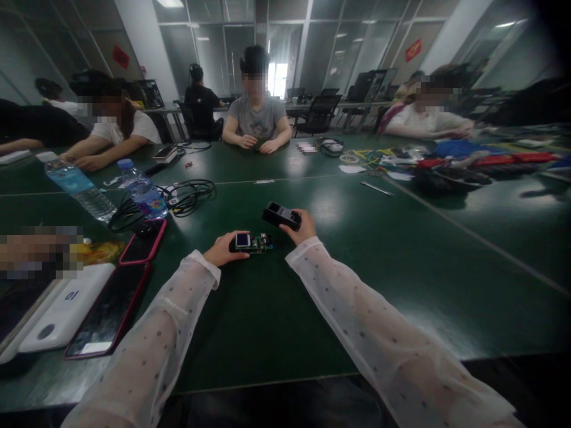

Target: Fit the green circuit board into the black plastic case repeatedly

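Between the fingers of my left hand (221, 248) is a green circuit board (259, 243) with a small square screen (243, 240) at its left end. That hand is closed on the board's left end, low over the table. My right hand (306, 227) grips a black plastic casing (281, 214) by its right end, tilted, with a window-like opening on its upper face. The casing is up and to the right of the board, and the two are apart. Thin white dotted sleeves cover both my arms.
On the left are two water bottles (143, 193), coiled black cables (191, 199), a pink-edged phone (143, 242), a dark phone (109, 309) and a white power bank (66, 306). Cables and bags (473, 160) lie at far right on the green table (379, 255). A person (257, 116) sits opposite.
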Motion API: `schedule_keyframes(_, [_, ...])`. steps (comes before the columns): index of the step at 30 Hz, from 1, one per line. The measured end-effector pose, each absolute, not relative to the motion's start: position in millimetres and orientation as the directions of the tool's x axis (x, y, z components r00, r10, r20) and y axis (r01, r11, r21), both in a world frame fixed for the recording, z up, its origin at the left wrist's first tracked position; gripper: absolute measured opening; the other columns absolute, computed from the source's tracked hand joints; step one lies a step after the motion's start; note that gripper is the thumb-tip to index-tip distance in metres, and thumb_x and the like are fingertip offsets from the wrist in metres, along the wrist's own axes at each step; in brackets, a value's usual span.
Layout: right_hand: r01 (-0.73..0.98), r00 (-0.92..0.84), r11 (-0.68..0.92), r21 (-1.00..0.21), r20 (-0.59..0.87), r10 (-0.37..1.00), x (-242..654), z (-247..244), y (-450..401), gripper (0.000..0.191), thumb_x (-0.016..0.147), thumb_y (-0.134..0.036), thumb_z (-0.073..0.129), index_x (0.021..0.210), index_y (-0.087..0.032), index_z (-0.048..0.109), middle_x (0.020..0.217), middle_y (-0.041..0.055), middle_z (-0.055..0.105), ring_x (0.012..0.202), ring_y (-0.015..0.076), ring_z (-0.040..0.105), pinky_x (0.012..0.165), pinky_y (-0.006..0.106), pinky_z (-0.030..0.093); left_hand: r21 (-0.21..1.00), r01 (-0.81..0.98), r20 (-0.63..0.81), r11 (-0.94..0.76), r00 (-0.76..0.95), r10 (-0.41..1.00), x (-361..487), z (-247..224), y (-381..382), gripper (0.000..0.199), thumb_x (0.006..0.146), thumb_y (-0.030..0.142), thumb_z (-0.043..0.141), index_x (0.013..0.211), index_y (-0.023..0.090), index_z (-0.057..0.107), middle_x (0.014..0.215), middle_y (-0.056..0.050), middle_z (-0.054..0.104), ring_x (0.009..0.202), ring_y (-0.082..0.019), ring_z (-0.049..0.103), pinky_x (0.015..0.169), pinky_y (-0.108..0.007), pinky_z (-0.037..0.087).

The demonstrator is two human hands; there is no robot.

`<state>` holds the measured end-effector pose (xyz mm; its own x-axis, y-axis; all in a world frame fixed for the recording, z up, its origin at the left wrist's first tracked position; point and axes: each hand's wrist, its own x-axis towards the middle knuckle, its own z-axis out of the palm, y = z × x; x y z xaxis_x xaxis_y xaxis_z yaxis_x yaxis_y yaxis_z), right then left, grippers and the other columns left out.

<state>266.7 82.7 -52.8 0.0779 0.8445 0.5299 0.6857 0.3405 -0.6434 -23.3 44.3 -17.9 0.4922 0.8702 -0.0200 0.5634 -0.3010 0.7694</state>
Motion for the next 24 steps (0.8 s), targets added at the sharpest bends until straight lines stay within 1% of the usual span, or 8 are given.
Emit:
schedule_keyframes(4, [0.702, 0.046, 0.349, -0.621, 0.528, 0.848, 266, -52, 82, 0.055, 0.068, -0.039, 0.074, 0.115, -0.019, 0.053, 0.112, 0.0138, 0.061, 0.105, 0.0344, 0.054, 0.089, 0.053, 0.047, 0.780, 0.547, -0.011, -0.304, 0.497, 0.867, -23, -17, 44, 0.070, 0.072, 0.041, 0.076, 0.134, 0.025, 0.049, 0.133, -0.010, 0.058, 0.125, -0.031, 0.052, 0.109, -0.053, 0.032])
schedule_keyframes(7, [0.713, 0.035, 0.346, -0.609, 0.525, 0.851, 265, -51, 82, 0.055, 0.069, -0.038, 0.074, 0.116, -0.017, 0.053, 0.112, 0.0151, 0.061, 0.104, 0.0342, 0.054, 0.090, 0.053, 0.047, 0.771, 0.568, -0.035, -0.289, 0.490, 0.871, -22, -15, 43, 0.071, 0.072, 0.041, 0.075, 0.135, 0.024, 0.048, 0.135, -0.011, 0.056, 0.126, -0.031, 0.052, 0.109, -0.054, 0.033])
schedule_keyframes(10, [0.714, 0.032, 0.350, -0.606, 0.527, 0.849, 265, -51, 81, 0.054, 0.070, -0.037, 0.074, 0.116, -0.018, 0.053, 0.112, 0.0143, 0.061, 0.105, 0.0337, 0.054, 0.090, 0.053, 0.048, 0.767, 0.577, -0.052, -0.280, 0.492, 0.869, -22, -13, 43, 0.070, 0.073, 0.041, 0.074, 0.135, 0.023, 0.047, 0.136, -0.011, 0.055, 0.127, -0.032, 0.051, 0.108, -0.054, 0.033])
schedule_keyframes(14, [0.720, 0.022, 0.356, -0.595, 0.532, 0.846, 264, -52, 81, 0.054, 0.070, -0.037, 0.074, 0.116, -0.018, 0.053, 0.111, 0.0134, 0.061, 0.104, 0.0330, 0.054, 0.091, 0.053, 0.047, 0.754, 0.582, -0.032, -0.305, 0.497, 0.867, -23, -16, 44, 0.069, 0.073, 0.043, 0.074, 0.134, 0.022, 0.049, 0.134, -0.012, 0.056, 0.125, -0.032, 0.052, 0.108, -0.055, 0.033])
schedule_keyframes(19, [0.731, 0.008, 0.354, -0.583, 0.527, 0.850, 264, -52, 82, 0.055, 0.071, -0.038, 0.074, 0.116, -0.015, 0.053, 0.112, 0.0157, 0.061, 0.104, 0.0334, 0.054, 0.092, 0.051, 0.048, 0.741, 0.572, 0.018, -0.351, 0.505, 0.863, -24, -24, 47, 0.069, 0.072, 0.044, 0.075, 0.133, 0.023, 0.050, 0.133, -0.011, 0.057, 0.125, -0.031, 0.052, 0.109, -0.054, 0.032])
schedule_keyframes(24, [0.730, 0.023, 0.322, -0.603, 0.493, 0.870, 264, -50, 80, 0.056, 0.071, -0.037, 0.074, 0.118, -0.016, 0.053, 0.114, 0.0150, 0.061, 0.106, 0.0334, 0.054, 0.091, 0.052, 0.048, 0.739, 0.584, -0.002, -0.335, 0.500, 0.866, -23, -20, 46, 0.068, 0.073, 0.044, 0.074, 0.133, 0.023, 0.050, 0.133, -0.010, 0.057, 0.126, -0.031, 0.052, 0.109, -0.053, 0.033])
